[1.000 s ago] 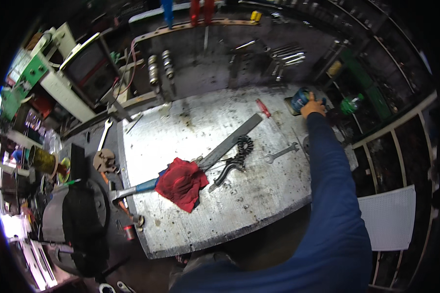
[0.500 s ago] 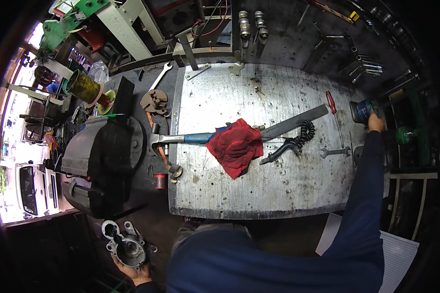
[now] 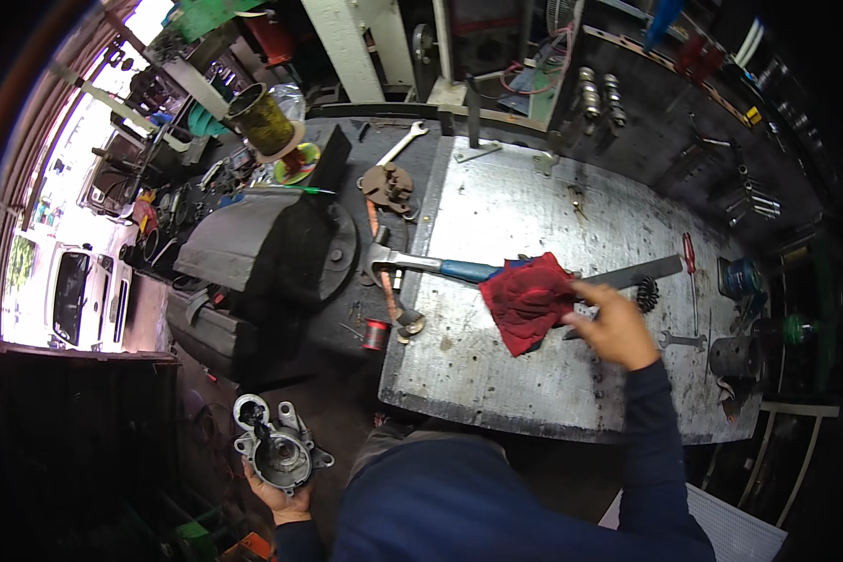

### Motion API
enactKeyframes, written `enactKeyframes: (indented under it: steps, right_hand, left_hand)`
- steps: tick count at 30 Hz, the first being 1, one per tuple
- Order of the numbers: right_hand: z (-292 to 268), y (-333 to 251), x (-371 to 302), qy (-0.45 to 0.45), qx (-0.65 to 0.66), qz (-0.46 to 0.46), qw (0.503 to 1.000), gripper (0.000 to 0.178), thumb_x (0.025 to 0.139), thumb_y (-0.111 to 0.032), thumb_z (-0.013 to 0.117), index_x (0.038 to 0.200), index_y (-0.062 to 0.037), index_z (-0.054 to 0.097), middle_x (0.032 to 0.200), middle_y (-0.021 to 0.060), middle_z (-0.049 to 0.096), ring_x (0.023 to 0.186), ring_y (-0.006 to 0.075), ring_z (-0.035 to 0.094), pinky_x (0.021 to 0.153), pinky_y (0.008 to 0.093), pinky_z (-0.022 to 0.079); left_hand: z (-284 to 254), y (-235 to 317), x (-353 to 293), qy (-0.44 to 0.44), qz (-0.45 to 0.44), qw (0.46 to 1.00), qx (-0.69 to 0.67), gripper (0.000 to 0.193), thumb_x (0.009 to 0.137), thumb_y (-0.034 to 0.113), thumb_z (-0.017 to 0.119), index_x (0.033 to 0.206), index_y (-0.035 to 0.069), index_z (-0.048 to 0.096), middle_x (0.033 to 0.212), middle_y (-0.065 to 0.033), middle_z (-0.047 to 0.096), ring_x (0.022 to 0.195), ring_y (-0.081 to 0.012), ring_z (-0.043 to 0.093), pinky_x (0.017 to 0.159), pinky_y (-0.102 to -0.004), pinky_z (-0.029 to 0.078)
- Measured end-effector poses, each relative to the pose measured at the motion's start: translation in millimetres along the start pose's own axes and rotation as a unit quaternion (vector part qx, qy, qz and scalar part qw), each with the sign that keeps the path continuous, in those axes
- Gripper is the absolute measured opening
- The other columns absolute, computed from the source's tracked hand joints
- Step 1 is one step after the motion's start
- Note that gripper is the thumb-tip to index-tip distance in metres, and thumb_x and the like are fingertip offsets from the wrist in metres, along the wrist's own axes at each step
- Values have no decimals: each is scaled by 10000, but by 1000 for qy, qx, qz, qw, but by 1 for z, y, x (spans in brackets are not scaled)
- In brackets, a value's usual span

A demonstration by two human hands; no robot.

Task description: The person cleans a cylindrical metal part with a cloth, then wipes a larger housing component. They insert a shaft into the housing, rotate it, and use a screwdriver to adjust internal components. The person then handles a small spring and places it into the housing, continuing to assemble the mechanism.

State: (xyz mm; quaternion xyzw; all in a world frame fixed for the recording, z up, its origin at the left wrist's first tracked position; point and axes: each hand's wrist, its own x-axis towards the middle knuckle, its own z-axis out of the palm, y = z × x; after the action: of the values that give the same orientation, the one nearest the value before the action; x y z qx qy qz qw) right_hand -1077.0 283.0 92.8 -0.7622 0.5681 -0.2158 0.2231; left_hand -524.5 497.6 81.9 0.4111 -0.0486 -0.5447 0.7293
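Note:
My left hand (image 3: 286, 506) grips a silver cast-metal housing (image 3: 281, 454) from below, off the bench's front left side. Black grease coats one of the housing's hollows. My right hand (image 3: 623, 332) is over the bench with thumb and fingers apart, holding nothing. Its fingertips are at the right edge of a crumpled red cloth (image 3: 529, 304); whether they touch it I cannot tell. Partly under the cloth lies a hammer with a blue handle (image 3: 464, 270). Behind my fingers, a flat grey metal bar (image 3: 637, 273) and a black coiled cord (image 3: 646, 295) are partly hidden.
A metal-topped bench (image 3: 478, 384) lies ahead. On its right are a red screwdriver (image 3: 690, 267), an open-ended wrench (image 3: 684, 341) and a blue-and-black container (image 3: 742, 278). At left stand a large dark vise (image 3: 253, 244), a solder spool (image 3: 376, 334) and a combination wrench (image 3: 403, 142).
My right hand has left the blue-and-black container at the far right and come left to the red cloth. The view has swung left. My left hand still holds the housing.

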Motion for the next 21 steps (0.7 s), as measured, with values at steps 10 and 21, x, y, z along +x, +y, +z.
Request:
enactKeyframes:
  steps: [10,21]
  right_hand:
    - [105,-15,47,172,-125,121,970,417,1105,-323,572,1313,8,717,1131,236,715,1035,398,693,936,467,534]
    - [159,-8,54,142,-208,268,930,859,890,-143,819,1646,-141,409,1360,368,532,1259,520,608,1125,516,477]
  left_hand:
    - [-68,37,-4,34,25,993,-110,704,980,632,573,1464,122,619,1446,-152,663,1324,-380,618,1145,-577,477]
    - [-235,179,76,78,42,987,-137,828,947,663,606,1540,91,536,1487,-212,612,1338,-472,583,1144,-628,458]
